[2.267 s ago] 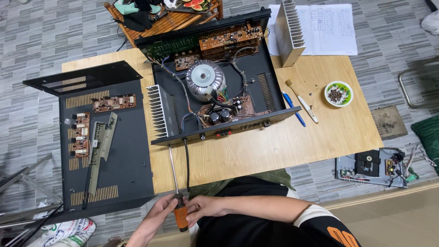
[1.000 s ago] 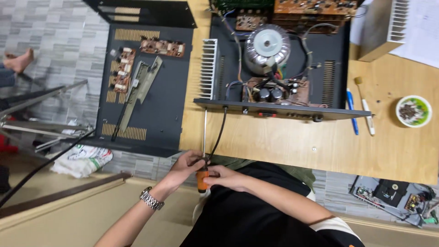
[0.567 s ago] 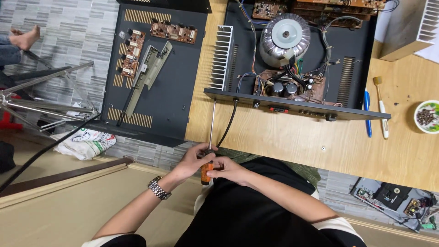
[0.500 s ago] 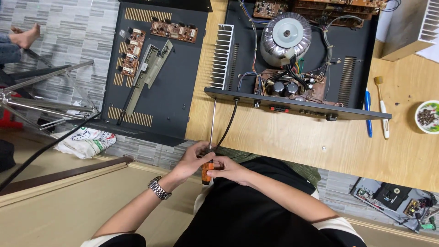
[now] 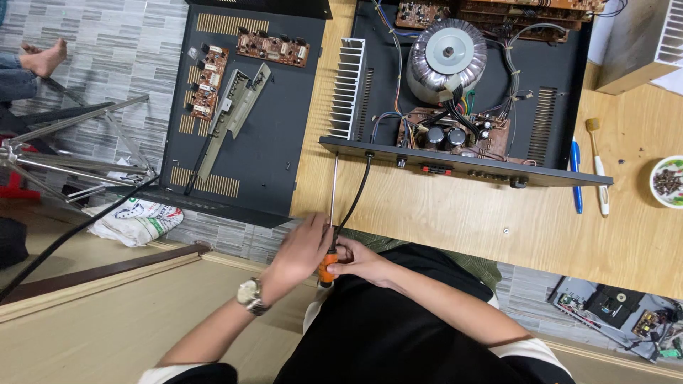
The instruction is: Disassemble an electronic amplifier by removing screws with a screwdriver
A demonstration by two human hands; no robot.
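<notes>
The left hand (image 5: 302, 245) is wrapped over the top of an orange-handled screwdriver (image 5: 328, 264) at the near edge of the wooden table (image 5: 455, 220), and the right hand (image 5: 356, 259) pinches the same handle from the other side, fingers closed on it. The screwdriver's long metal shaft runs straight up from the handle to the front panel of the open amplifier (image 5: 462, 99), ending at or just under that panel; the tip itself is too small to make out. A black cable (image 5: 353, 199) comes out of the panel just right of the shaft and curves down toward the hands. Inside the amplifier sit a round silver transformer (image 5: 447, 60) and a finned heat sink (image 5: 346, 89) at its left wall. Left of the amplifier lies its black cover (image 5: 245, 128) with small circuit boards on it. To the right of the amplifier are a blue pen (image 5: 575, 178), a toothbrush (image 5: 597, 167) and a small bowl (image 5: 667, 183) of screws.
</notes>
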